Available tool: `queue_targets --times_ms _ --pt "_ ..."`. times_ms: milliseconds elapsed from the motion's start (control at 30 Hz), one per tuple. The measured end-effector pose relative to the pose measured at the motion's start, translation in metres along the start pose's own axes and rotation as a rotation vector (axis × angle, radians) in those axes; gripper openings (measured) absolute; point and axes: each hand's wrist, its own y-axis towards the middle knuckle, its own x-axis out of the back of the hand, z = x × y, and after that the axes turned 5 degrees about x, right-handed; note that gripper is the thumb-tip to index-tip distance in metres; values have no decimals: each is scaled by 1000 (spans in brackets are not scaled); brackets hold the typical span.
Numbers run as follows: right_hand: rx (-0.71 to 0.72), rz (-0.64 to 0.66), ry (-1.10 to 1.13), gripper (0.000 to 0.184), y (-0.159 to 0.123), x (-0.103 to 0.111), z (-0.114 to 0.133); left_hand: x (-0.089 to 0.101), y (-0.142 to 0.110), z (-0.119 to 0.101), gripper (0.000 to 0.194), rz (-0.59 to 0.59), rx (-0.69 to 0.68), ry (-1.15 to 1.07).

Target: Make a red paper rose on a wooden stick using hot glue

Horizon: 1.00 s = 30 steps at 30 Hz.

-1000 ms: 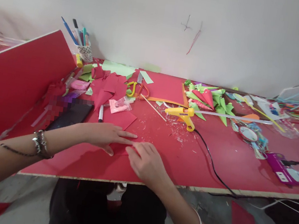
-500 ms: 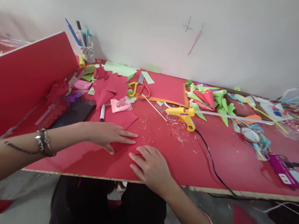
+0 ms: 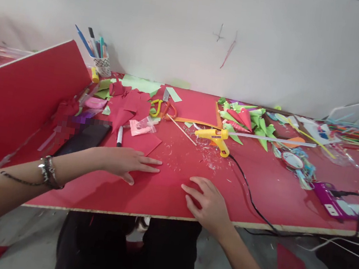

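My left hand (image 3: 128,163) lies palm down with its fingers stretched out over the red tabletop (image 3: 169,200). Whether red paper lies under it, I cannot tell, since the colours match. To its right, my right hand (image 3: 208,201) hovers at or just touches the surface, fingers spread and holding nothing. A marker (image 3: 120,136) and a sheet of red paper (image 3: 149,145) lie just beyond my left hand. Past my right hand rests a yellow glue gun (image 3: 214,137) with a long clear glue stick in its back.
Scissors (image 3: 169,109), a thin wooden stick (image 3: 182,130) and green and red paper cones (image 3: 246,117) lie farther back. At left are a phone (image 3: 86,138), a leaning red board (image 3: 17,114) and a pen cup (image 3: 102,66). A purple power strip (image 3: 328,199) sits right, with cables.
My right hand has slid to the right, away from my left hand, and its fingers are more spread. My left hand stays in about the same place. The view has shifted slightly.
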Motion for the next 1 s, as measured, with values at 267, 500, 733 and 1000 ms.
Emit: queue_targets --times_ms 267,500,733,1000 --pt "-89 97 64 34 26 2 6 1 -3 -17 72 -114 41 62" --pt "-160 170 431 47 45 -7 20 -14 4 -42 63 -329 160 107" --pt "-348 148 729 24 52 -1 14 -21 13 -68 63 -600 192 247" --pt "-312 113 1172 23 66 26 17 3 6 -85 17 -950 113 587"
